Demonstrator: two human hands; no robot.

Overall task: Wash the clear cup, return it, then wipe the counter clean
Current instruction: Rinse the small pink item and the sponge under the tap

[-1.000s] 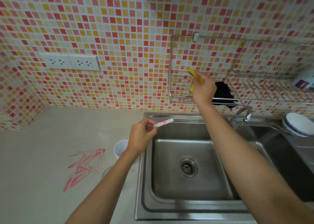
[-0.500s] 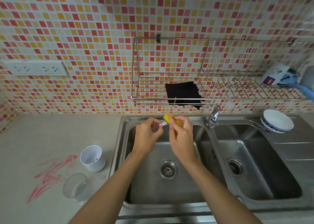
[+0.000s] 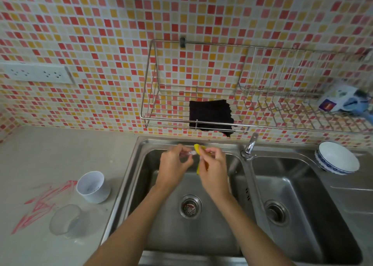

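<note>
both hands (image 3: pixel 194 165) meet over the sink (image 3: pixel 212 235), right gripping a yellow cloth (image 3: pixel 197 149).

Soft, even light fills the scene, bright enough to read colours, with no hard shadows; only faint shade lies under the wire rack (image 3: pixel 193 122) at 12 o'clock and inside the sink (image 3: pixel 189 235) basins. The steel gives dull, smeared reflections rather than sharp glare, brightest on the faucet (image 3: pixel 250 144) at 1 o'clock. Wide-angle bending curves the tiled wall (image 3: pixel 101 33) toward 9 and 3 o'clock, and detail softens at the edges, with slight blur overall.
</note>
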